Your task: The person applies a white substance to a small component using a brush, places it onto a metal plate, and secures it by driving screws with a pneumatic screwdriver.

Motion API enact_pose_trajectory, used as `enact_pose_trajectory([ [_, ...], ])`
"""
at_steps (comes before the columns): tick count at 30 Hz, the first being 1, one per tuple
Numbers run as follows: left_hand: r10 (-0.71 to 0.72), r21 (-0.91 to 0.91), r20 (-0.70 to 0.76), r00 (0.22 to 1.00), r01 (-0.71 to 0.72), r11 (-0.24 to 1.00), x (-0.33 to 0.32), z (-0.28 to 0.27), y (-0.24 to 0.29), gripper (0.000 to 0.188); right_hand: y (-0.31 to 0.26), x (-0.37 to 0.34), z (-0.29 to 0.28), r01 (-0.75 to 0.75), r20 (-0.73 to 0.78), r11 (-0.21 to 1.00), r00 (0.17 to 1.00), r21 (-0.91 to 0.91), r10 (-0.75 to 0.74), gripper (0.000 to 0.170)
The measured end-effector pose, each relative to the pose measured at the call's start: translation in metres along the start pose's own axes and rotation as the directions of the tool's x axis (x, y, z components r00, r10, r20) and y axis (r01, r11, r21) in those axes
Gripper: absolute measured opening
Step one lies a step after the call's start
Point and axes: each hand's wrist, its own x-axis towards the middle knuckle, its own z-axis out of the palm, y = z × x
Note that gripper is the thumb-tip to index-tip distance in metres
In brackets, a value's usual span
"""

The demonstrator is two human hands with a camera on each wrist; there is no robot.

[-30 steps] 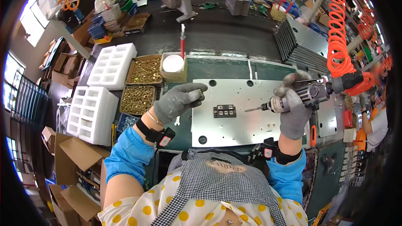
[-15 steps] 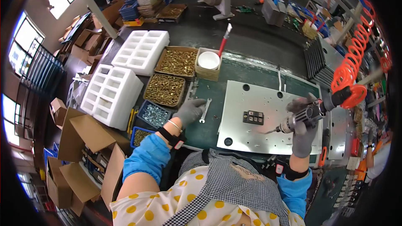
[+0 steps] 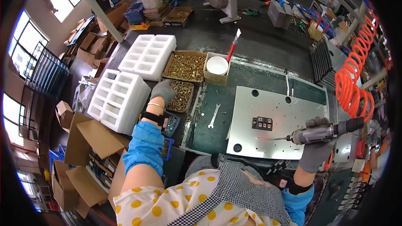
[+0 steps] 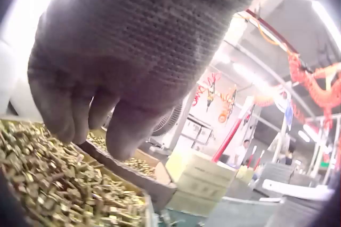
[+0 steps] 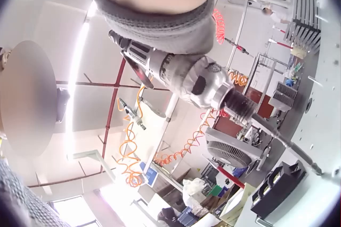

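The gloved left hand (image 3: 164,92) is at the nearer box of brass screws (image 3: 181,96). In the left wrist view that hand (image 4: 128,51) hangs over the screws (image 4: 69,184), fingers pointing down and relaxed; no held item shows. The gloved right hand (image 3: 317,152) grips a pneumatic driver (image 3: 312,134), its long bit pointing left over a drilled metal plate (image 3: 247,139). A black terminal block (image 3: 262,123) sits on the plate. In the right wrist view the driver (image 5: 181,75) slants down, its bit tip by the plate, near the block (image 5: 278,190).
Between the boxes and the plate lies a wrench (image 3: 214,116) with a few loose screws. Farther back stand another screw box (image 3: 185,66) and a white cup (image 3: 217,65) with a red-handled brush. White foam trays (image 3: 118,101) are at the left; a coiled red hose (image 3: 349,75) hangs right.
The left hand has moved from over the plate, past the wrench, to the screw box. The driver stays in the right hand, now nearly level. The head view has shifted left.
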Motion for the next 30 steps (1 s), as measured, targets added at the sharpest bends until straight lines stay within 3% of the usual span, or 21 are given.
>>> enact_pose_trajectory([
  [2,-0.018,0.243,0.028,0.999,0.011,0.97,0.004,0.007,0.001,0.038,-0.003,0.006,-0.017,-0.046,0.0,0.998,0.999,0.041,0.046,0.051],
  [5,-0.025,0.285,-0.03,0.999,0.032,0.958,-0.003,0.02,0.006,0.038,-0.014,0.008,-0.016,-0.141,0.06,0.989,0.988,0.034,0.139,0.043],
  [9,-0.078,0.237,0.06,0.995,0.062,0.969,0.012,0.02,0.005,0.034,-0.016,0.008,-0.003,-0.161,0.022,0.985,0.987,0.06,0.16,0.044],
  [10,-0.064,0.246,0.031,0.997,0.054,0.968,0.014,0.024,0.003,0.032,-0.017,0.008,0.004,-0.184,-0.066,0.98,0.98,0.082,0.189,0.042],
  [13,-0.035,0.242,-0.011,0.999,0.037,0.97,0.015,0.028,-0.002,0.031,-0.023,0.014,0.015,-0.27,-0.104,0.949,0.952,0.162,0.288,0.039],
  [14,0.004,0.222,-0.061,0.998,0.01,0.975,0.015,0.033,-0.008,0.028,-0.023,0.016,0.024,-0.248,-0.24,0.964,0.934,0.098,0.265,0.037],
  [17,0.01,0.111,-0.141,0.99,0.006,0.994,0.018,0.041,-0.022,0.029,-0.023,0.021,0.014,-0.32,-0.144,0.943,0.933,0.089,0.33,0.035],
  [21,0.018,-0.016,-0.216,0.976,-0.022,1.0,0.012,0.045,-0.034,0.028,-0.025,0.02,0.034,-0.273,-0.193,0.962,0.944,0.004,0.268,0.032],
  [22,-0.026,-0.053,-0.247,0.969,0.013,0.999,0.01,0.045,-0.034,0.029,-0.023,0.019,0.021,-0.224,-0.075,0.964,0.974,-0.142,0.216,0.038],
  [25,-0.051,-0.08,-0.327,0.944,0.027,0.996,0.011,0.046,-0.04,0.028,-0.018,0.005,0.038,-0.154,0.067,0.986,0.985,-0.063,0.158,0.052],
  [26,-0.143,-0.264,-0.278,0.95,0.068,0.962,0.015,0.051,-0.047,0.028,-0.016,0.002,0.023,-0.116,0.205,0.992,0.971,-0.054,0.125,0.072],
  [27,-0.098,-0.209,-0.342,0.934,0.026,0.977,0.022,0.055,-0.056,0.03,-0.02,0.003,0.018,-0.272,0.093,0.954,0.954,-0.124,0.284,0.071],
  [29,-0.067,-0.067,-0.451,0.89,0.041,0.997,0.018,0.048,-0.054,0.03,-0.016,0.0,0.018,-0.02,0.275,0.846,0.941,-0.533,0.195,0.071],
  [30,-0.102,-0.336,-0.382,0.918,-0.036,0.941,0.024,0.05,-0.059,0.031,-0.012,0.002,0.015,-0.047,0.278,0.853,0.935,-0.519,0.221,0.073],
])
